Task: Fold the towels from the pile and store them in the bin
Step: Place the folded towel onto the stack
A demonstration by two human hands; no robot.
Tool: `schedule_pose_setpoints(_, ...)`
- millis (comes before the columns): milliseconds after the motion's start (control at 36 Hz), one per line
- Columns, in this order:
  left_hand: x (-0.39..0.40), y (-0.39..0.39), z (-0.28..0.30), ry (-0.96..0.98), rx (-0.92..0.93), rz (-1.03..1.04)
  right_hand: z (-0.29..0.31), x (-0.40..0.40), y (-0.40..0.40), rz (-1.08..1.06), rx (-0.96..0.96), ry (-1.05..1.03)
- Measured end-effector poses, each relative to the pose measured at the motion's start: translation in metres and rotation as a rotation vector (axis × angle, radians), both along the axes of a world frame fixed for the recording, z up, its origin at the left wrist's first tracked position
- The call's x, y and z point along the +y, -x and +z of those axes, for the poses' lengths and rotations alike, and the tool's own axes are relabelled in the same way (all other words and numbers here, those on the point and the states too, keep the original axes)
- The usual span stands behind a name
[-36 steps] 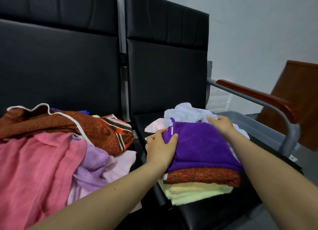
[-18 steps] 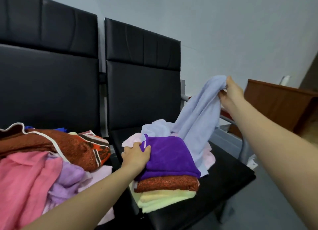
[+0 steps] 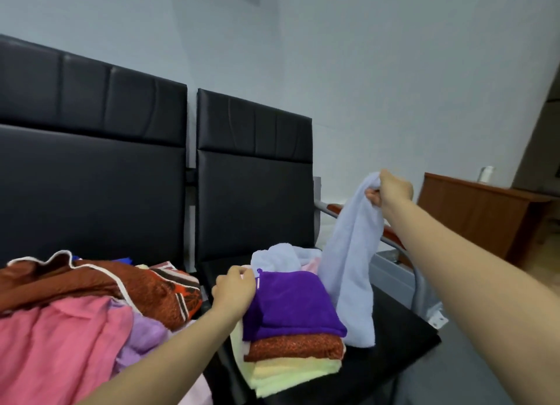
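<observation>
Nearest, a loose pile of pink, lilac and rust cloth covers the left seat. Beside it the left hand presses on the purple towel topping the folded stack, fingers curled at its edge. Further off, the right hand pinches a corner of the pale blue towel, which hangs to the seat. Behind the armrest sits what may be the grey bin, mostly hidden. Judging by this, folding has begun; next, the left hand should take a second corner
</observation>
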State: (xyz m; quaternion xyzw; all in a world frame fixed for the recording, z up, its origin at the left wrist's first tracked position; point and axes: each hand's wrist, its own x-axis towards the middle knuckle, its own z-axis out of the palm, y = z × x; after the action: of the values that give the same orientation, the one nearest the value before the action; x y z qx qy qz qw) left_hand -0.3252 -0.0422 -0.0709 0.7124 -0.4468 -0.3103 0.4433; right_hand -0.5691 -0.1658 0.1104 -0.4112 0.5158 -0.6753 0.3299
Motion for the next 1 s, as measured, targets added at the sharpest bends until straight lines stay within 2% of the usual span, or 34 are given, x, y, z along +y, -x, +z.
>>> schedule_pose_setpoints(111,0.000,-0.003,0.052,0.200,0.337,0.017,0.054,0.026,-0.026,0.123,-0.218,0.330)
schedule_pose_setpoints(222,0.002,-0.008,0.125,0.376,0.531,-0.080,0.124,0.062,-0.069,0.337,-0.360,0.501)
schedule_pose_setpoints(389,0.045,-0.034,0.221,0.591,0.553,-0.172,0.199,0.112,-0.137,0.676,-0.579,0.599)
schedule_pose_setpoints(500,0.081,-0.069,0.248,0.684,0.520,-0.174,0.214,0.140,-0.190,0.843,-0.577,0.526)
schedule_pose_setpoints(639,0.112,-0.108,0.242,0.719,0.382,-0.132,0.176,0.173,-0.257,0.915,-0.507,0.340)
schedule_pose_setpoints(694,0.124,-0.123,0.227,0.649,0.394,-0.052,0.143,0.180,-0.281,0.937,-0.493,0.213)
schedule_pose_setpoints(806,0.153,-0.164,0.162,0.560,0.233,-0.014,0.070,0.184,-0.325,0.898,-0.343,0.049)
schedule_pose_setpoints(889,0.171,-0.195,0.116,0.548,0.176,0.052,0.021,0.194,-0.341,0.914,-0.379,-0.097)
schedule_pose_setpoints(944,0.178,-0.214,0.093,0.535,0.181,0.117,-0.010,0.195,-0.345,0.918,-0.366,-0.135)
schedule_pose_setpoints(1000,0.184,-0.234,0.072,0.530,0.146,0.170,-0.038,0.199,-0.349,0.878,-0.268,-0.135)
